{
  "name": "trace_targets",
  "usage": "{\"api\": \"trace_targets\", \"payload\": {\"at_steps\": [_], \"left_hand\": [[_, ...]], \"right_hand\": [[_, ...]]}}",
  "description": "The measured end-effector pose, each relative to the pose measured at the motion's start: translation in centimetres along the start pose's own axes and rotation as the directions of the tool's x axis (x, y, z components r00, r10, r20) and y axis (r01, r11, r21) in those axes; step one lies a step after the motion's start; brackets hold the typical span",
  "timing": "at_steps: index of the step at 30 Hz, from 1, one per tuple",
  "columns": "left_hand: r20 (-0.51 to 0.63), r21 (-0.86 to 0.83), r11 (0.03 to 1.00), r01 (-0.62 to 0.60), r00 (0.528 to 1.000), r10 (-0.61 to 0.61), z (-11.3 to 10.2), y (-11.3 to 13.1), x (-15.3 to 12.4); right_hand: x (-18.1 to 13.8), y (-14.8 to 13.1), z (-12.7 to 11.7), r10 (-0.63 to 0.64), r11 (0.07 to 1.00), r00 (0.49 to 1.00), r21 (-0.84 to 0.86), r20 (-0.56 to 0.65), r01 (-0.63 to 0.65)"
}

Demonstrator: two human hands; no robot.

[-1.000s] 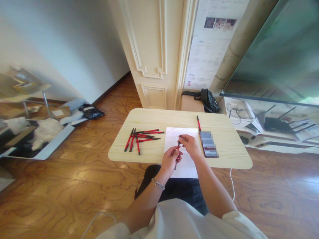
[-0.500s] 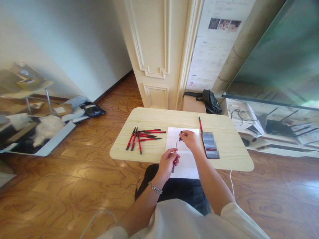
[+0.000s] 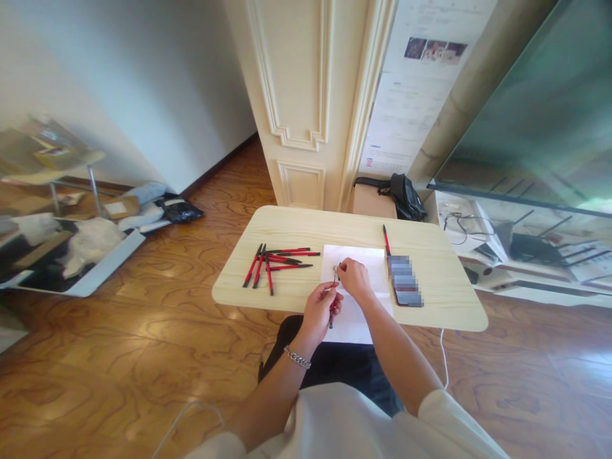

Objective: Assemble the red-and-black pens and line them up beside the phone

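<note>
My left hand is closed around the red barrel of a pen, held upright over a white sheet of paper. My right hand pinches a thin part at the pen's top end, touching the left hand. Both hands hover over the near edge of a small light wooden table. A pile of several red and black pens lies on the table to the left. One single red pen lies to the right, beside a phone.
A black bag sits on the floor behind the table by a cream panelled door. A low shelf with cables and papers stands at right. Clutter and a tray lie on the wooden floor at left. A white cable hangs below the table.
My right hand pulled a small piece away from the pen, then came back to the pen's top end. The left hand kept the barrel and drifted slightly left.
</note>
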State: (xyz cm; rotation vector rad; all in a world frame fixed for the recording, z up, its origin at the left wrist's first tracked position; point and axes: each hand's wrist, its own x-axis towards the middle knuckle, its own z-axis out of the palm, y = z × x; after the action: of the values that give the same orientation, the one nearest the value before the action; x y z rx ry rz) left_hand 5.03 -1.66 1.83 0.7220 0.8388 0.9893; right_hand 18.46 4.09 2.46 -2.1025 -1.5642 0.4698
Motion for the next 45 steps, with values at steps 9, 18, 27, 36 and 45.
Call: {"api": "trace_targets", "payload": {"at_steps": [9, 18, 27, 36, 45], "left_hand": [[0.015, 0.018, 0.999, 0.027, 1.0, -0.027, 0.9, -0.2, 0.3], [0.02, 0.108, 0.994, 0.025, 0.999, -0.027, 1.0, -1.0, -0.3], [-0.004, 0.09, 0.996, 0.016, 1.0, -0.016, 0.4, -0.4, -0.1], [0.018, 0.071, 0.997, 0.01, 1.0, -0.011, 0.6, -0.5, 0.2], [0.076, 0.128, 0.992, 0.011, 0.997, -0.021, 1.3, -1.2, 0.1]], "right_hand": [[-3.0, 1.0, -2.3, -0.054, 0.836, 0.994, 0.549, 0.094, -0.007], [-0.7, 1.6, -3.4, 0.038, 0.895, 0.999, 0.444, 0.018, -0.042], [-0.1, 1.2, -1.2, 0.122, 0.976, 0.989, -0.193, 0.077, -0.106], [-0.9, 1.2, -3.1, 0.045, 0.998, 0.999, 0.044, 0.012, -0.046], [-3.4, 1.8, -3.8, -0.054, 0.822, 0.991, 0.568, 0.123, -0.026]]}}
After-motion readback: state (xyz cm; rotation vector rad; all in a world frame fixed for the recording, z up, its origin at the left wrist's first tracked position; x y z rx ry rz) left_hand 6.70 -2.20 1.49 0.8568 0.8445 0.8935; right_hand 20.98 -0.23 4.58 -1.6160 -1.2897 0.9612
